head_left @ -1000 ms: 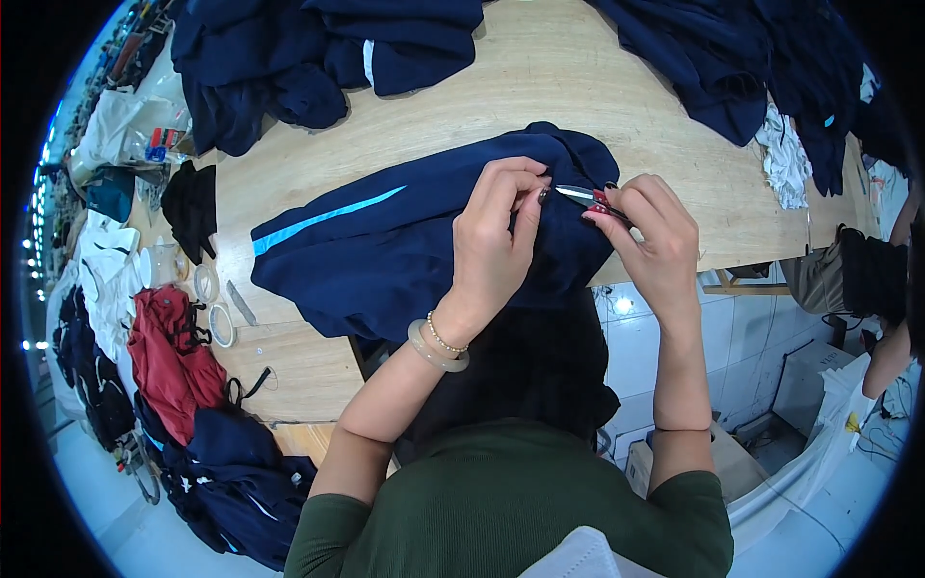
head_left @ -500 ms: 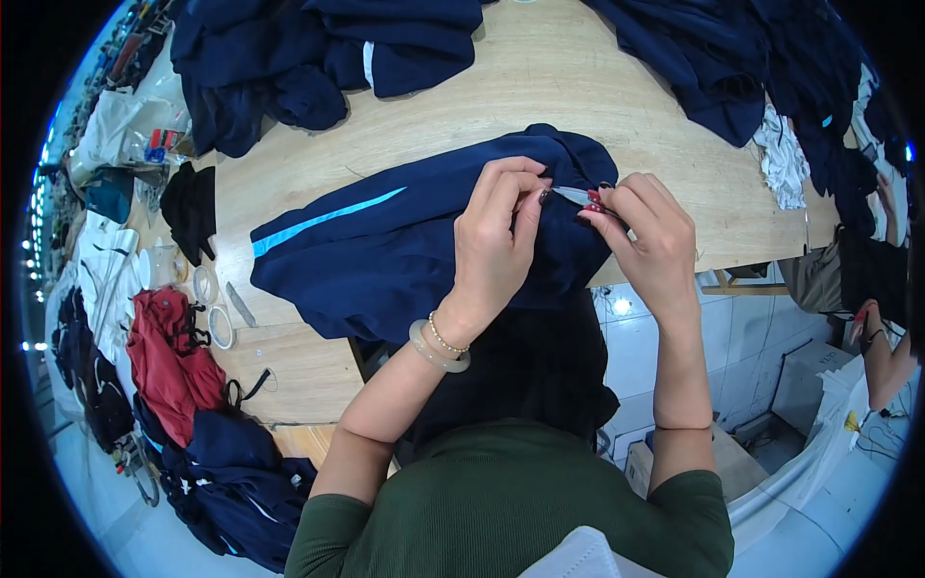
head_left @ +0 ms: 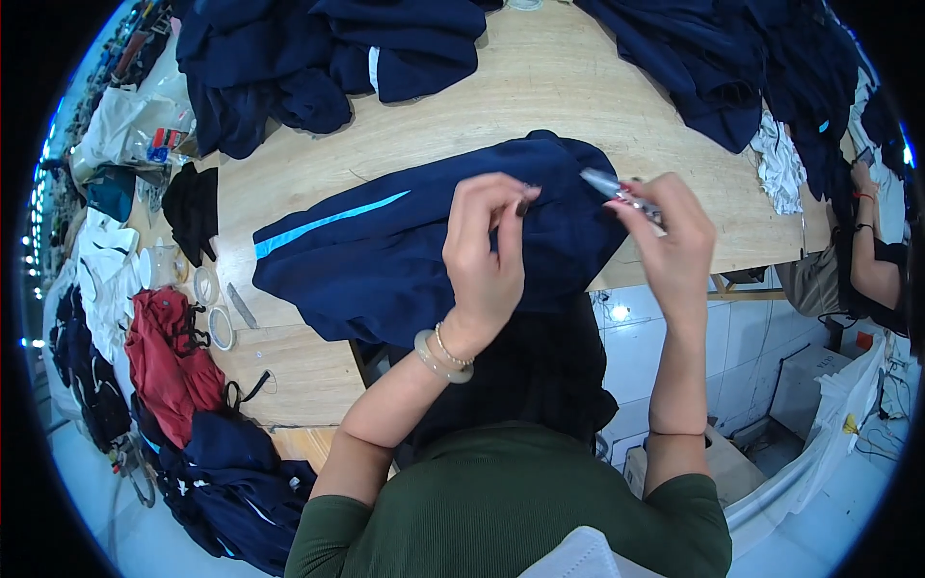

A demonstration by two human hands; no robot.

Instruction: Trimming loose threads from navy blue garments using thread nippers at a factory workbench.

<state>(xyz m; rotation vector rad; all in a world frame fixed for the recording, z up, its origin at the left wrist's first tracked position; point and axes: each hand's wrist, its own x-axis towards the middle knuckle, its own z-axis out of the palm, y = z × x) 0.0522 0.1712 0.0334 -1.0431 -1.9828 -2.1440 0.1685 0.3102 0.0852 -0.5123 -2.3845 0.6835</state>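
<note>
A navy garment (head_left: 385,250) with a light blue stripe lies spread over the near edge of the table, below both hands. My right hand (head_left: 679,231) is closed around small metal thread snips (head_left: 605,183), their pointed blades aimed left over the garment's right end. Over the middle of the garment, my left hand (head_left: 487,241) is raised with thumb and forefinger brought together in a pinch. Whatever may be between those fingertips is too small to make out. A gap separates the left fingertips from the snips' blades.
Piles of navy garments (head_left: 260,77) lie along the wooden table's far side (head_left: 520,67). At the left are a red bag (head_left: 173,356), tape rolls (head_left: 221,328) and a grey blade-like tool (head_left: 242,306). Another person's arm (head_left: 872,260) shows at the right, near crumpled white cloth (head_left: 778,159).
My hands have moved apart: the right one went right with the snips, away from the left fingertips. The left hand shifted slightly left and down. The other person's arm rose at the right.
</note>
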